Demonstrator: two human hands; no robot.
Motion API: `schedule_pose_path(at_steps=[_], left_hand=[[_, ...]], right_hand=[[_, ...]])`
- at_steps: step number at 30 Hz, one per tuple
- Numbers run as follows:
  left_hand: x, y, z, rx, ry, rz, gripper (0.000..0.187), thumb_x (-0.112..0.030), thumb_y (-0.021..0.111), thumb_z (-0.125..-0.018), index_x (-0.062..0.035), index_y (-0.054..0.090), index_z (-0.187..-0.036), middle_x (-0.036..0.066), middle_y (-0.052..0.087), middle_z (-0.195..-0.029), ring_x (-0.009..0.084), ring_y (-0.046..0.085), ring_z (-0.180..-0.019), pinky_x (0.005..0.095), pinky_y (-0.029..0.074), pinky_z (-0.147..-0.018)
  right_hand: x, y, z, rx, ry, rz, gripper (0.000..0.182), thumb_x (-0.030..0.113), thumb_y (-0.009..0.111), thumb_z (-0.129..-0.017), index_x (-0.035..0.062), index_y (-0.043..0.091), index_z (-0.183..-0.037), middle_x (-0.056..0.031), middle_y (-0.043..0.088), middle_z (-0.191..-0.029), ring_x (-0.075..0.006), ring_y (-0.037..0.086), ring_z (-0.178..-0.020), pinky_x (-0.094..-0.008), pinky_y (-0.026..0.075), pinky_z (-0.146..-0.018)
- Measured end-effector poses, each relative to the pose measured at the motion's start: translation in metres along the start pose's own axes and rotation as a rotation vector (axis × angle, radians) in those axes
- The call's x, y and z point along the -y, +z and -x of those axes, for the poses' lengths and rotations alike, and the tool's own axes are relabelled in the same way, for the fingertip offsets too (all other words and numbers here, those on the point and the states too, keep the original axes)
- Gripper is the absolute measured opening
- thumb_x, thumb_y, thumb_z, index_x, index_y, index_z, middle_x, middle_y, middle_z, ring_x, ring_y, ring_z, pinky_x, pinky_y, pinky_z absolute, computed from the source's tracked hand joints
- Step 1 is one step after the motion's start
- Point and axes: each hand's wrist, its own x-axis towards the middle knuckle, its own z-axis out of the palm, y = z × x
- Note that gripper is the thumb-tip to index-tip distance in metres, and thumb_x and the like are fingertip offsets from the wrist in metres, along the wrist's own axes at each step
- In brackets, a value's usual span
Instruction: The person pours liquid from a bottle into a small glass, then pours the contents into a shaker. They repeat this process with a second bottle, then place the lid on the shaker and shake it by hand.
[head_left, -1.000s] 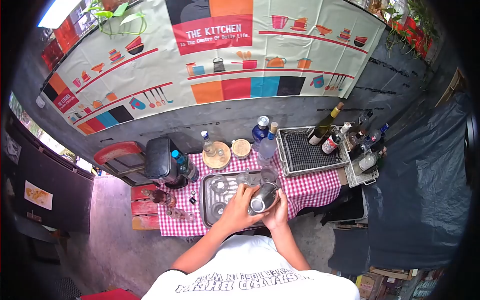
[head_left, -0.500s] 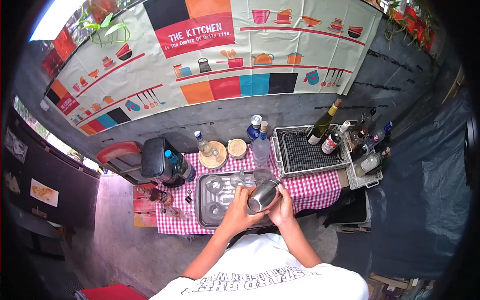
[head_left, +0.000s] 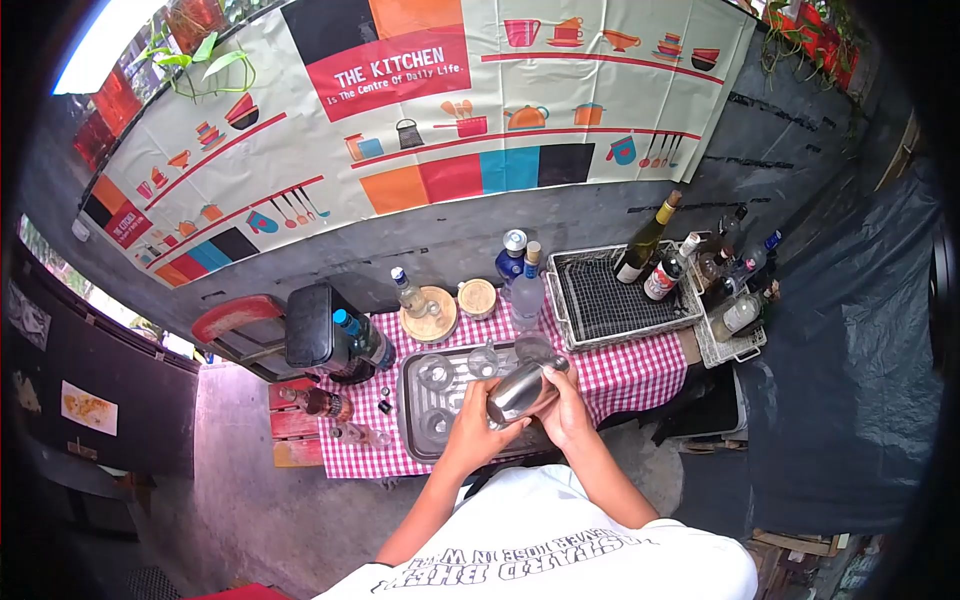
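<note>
A shiny metal shaker (head_left: 519, 393) is held between both hands over the right part of the metal tray (head_left: 404, 400), tilted with its far end up to the right. My left hand (head_left: 477, 428) has its fingers round the near left end. My right hand (head_left: 566, 404) grips the far right end. Beneath and left of the hands, the tray carries several clear glasses, among them one at the back left (head_left: 435, 373) and one at the front left (head_left: 436, 422). Another glass (head_left: 484, 360) stands behind my left hand.
A wire basket (head_left: 560, 318) with bottles stands at the back right, beside a smaller rack (head_left: 745, 348). A frosted bottle (head_left: 527, 300) and round wooden boards (head_left: 430, 318) are behind the tray. At left are a black container (head_left: 312, 325) and bottles (head_left: 318, 402).
The shaker has turned in my hands and now shows more of its side, with its far end raised to the right. The camera view has shifted slightly.
</note>
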Motion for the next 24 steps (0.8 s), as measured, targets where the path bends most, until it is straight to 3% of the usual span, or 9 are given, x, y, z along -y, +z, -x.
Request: schedule_pose_path(at_steps=[4,7,8,9,11,12,13,15,24], left_hand=[[0.017,-0.021,-0.002,-0.010,-0.057,0.014,0.078,-0.026,0.089,-0.070,0.0010,0.048,-0.131,0.020,0.058,-0.120,0.0329,0.060,-0.114,0.0404,0.048,-0.098],[0.024,-0.044,-0.003,-0.001,-0.105,0.034,0.079,-0.024,0.089,-0.070,0.0002,0.047,-0.133,0.020,0.060,-0.121,0.0308,0.060,-0.114,0.0391,0.047,-0.098],[0.031,-0.049,-0.004,0.004,-0.123,0.098,0.078,-0.022,0.089,-0.070,-0.0003,0.048,-0.133,0.018,0.060,-0.121,0.0279,0.060,-0.114,0.0376,0.048,-0.097],[0.041,-0.054,-0.004,0.009,-0.141,0.164,0.077,-0.019,0.089,-0.070,-0.0007,0.048,-0.132,0.017,0.060,-0.120,0.0251,0.060,-0.113,0.0361,0.048,-0.096],[0.063,-0.059,-0.002,0.019,-0.154,0.201,0.072,-0.012,0.085,-0.072,-0.0019,0.048,-0.133,0.013,0.060,-0.121,0.0203,0.059,-0.114,0.0333,0.048,-0.096],[0.071,-0.060,0.000,-0.008,-0.116,0.327,0.070,-0.010,0.083,-0.073,-0.0013,0.047,-0.132,0.015,0.061,-0.120,0.0221,0.061,-0.113,0.0349,0.048,-0.096],[0.076,-0.064,0.003,-0.035,-0.083,0.454,0.068,-0.009,0.081,-0.074,-0.0008,0.046,-0.132,0.016,0.063,-0.119,0.0239,0.062,-0.112,0.0366,0.049,-0.096],[0.082,-0.074,0.009,-0.086,-0.078,0.398,0.064,-0.006,0.076,-0.077,-0.0043,0.045,-0.133,0.014,0.062,-0.125,0.0255,0.061,-0.117,0.0384,0.048,-0.099],[0.117,-0.113,0.025,-0.100,-0.033,0.485,0.060,-0.006,0.072,-0.083,-0.0024,0.045,-0.136,0.012,0.059,-0.127,0.0222,0.059,-0.117,0.0369,0.048,-0.100]], right_hand=[[0.000,0.043,-0.001,-0.028,-0.187,0.306,0.075,0.002,0.064,-0.086,0.0201,0.026,-0.149,-0.0085,0.044,-0.131,-0.0164,0.055,-0.112,-0.0296,0.054,-0.086],[-0.013,0.072,-0.002,0.063,-0.450,0.702,0.084,0.002,0.070,-0.080,0.0162,0.024,-0.149,-0.0076,0.041,-0.122,-0.0160,0.053,-0.103,-0.0290,0.050,-0.085],[-0.017,0.088,0.000,0.130,-0.478,0.672,0.084,0.003,0.072,-0.077,0.0129,0.027,-0.148,-0.0084,0.042,-0.120,-0.0156,0.051,-0.101,-0.0300,0.049,-0.085],[-0.022,0.092,0.002,0.120,-0.448,0.890,0.082,0.006,0.074,-0.077,0.0114,0.030,-0.147,-0.0118,0.044,-0.125,-0.0201,0.055,-0.105,-0.0335,0.050,-0.087],[-0.032,0.114,0.007,0.247,-0.478,1.015,0.080,0.011,0.076,-0.077,0.0108,0.034,-0.145,-0.0159,0.046,-0.128,-0.0282,0.057,-0.111,-0.0389,0.051,-0.091],[-0.033,0.125,0.011,0.326,-0.690,1.245,0.078,0.016,0.077,-0.077,0.0111,0.036,-0.143,-0.0186,0.045,-0.130,-0.0370,0.056,-0.118,-0.0440,0.051,-0.094],[-0.040,0.132,0.012,0.379,-0.632,1.284,0.075,0.019,0.079,-0.077,0.0098,0.040,-0.141,-0.0187,0.045,-0.132,-0.0358,0.054,-0.120,-0.0432,0.049,-0.097],[-0.052,0.144,0.016,0.479,-0.702,1.418,0.076,0.020,0.079,-0.077,0.0103,0.039,-0.141,-0.0200,0.044,-0.134,-0.0397,0.053,-0.121,-0.0467,0.047,-0.099],[-0.098,0.177,0.021,0.539,-0.774,1.478,0.073,0.020,0.078,-0.078,0.0101,0.039,-0.139,-0.0220,0.044,-0.132,-0.0443,0.050,-0.124,-0.0493,0.043,-0.104]])
